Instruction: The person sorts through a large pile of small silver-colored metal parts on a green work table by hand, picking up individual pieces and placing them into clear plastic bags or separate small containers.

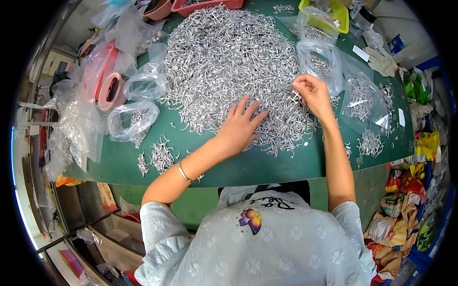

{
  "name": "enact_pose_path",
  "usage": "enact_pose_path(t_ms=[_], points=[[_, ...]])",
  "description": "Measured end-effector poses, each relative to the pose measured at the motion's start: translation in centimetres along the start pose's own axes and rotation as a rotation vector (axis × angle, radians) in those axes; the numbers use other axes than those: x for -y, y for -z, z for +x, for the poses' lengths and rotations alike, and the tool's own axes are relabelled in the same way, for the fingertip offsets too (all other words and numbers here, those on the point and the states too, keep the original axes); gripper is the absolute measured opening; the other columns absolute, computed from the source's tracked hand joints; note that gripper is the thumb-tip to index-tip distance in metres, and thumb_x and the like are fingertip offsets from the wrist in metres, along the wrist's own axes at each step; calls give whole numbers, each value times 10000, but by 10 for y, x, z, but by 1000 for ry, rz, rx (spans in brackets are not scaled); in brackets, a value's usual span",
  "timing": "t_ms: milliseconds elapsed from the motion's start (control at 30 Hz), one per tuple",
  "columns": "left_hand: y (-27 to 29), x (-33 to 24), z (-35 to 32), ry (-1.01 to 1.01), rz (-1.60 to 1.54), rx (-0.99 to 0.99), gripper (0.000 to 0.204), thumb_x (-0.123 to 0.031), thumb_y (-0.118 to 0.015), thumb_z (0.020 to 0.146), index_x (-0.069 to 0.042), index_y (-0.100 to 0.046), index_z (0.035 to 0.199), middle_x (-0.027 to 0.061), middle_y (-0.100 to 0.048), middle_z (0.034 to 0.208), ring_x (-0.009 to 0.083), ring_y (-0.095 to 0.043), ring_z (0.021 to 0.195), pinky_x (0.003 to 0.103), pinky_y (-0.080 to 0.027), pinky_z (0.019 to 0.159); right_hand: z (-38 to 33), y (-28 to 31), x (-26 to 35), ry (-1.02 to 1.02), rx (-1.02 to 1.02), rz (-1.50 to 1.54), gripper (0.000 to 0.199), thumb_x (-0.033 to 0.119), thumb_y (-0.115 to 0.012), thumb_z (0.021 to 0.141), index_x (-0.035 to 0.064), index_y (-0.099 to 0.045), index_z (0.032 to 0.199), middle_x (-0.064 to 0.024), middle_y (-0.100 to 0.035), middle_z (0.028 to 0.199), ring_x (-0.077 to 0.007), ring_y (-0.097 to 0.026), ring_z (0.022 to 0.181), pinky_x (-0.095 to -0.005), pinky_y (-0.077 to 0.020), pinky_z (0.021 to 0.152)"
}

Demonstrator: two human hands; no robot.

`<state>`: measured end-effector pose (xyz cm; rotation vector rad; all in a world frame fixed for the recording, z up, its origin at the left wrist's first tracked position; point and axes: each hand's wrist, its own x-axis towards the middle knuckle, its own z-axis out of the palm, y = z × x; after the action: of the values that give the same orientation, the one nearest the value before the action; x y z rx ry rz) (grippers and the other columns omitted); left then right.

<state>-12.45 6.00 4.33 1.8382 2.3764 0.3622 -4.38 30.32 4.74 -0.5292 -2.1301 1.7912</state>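
Observation:
A wide heap of small curved silvery metal pieces [224,62] covers the middle of the green table [229,171]. My left hand [240,127] lies on the heap's near edge, fingers spread, with nothing seen gripped in it. At the right side of the heap, my right hand [311,95] pinches a small silvery metal piece [296,96] between thumb and fingertips. Just beyond that hand stands an open clear plastic bag [329,47] with more pieces inside. Another clear bag [359,95] of pieces lies to its right.
Clear bags [132,119] and a pink tub [112,91] crowd the table's left. Small piles of metal pieces [161,156] lie near the front edge. A yellow-green basket [336,16] and a pale glove [381,62] are at the far right. Colourful packages [400,205] fill the right side.

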Motion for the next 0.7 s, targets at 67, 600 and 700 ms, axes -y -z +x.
enact_pose_path(t_ms=[67,600,700], points=[[2,-3,0,15,-59,-56,646,-191,-718,768,-107,-435,1343,156,-392,1381,403,-293,1337,539,-296,1064,2,2,-16,51,-35,-70,75,70,-665,853,16,-638,898,44,-561,677,2,-440,510,-164,-336,438],[10,-28,49,512,-1793,-68,455,-52,-615,888,45,-419,1288,109,-638,1046,149,-623,922,245,-515,783,-36,-40,3,-28,-115,410,110,72,-650,873,1,-636,956,-32,-672,782,-30,-519,542,-158,-372,467],[4,-26,53,600,-1746,-55,278,-49,-597,894,53,-560,1150,71,-640,937,105,-592,784,224,-500,738,-40,-45,4,69,-240,401,98,50,-641,873,-8,-632,951,-49,-678,792,-36,-529,549,-163,-393,473]])
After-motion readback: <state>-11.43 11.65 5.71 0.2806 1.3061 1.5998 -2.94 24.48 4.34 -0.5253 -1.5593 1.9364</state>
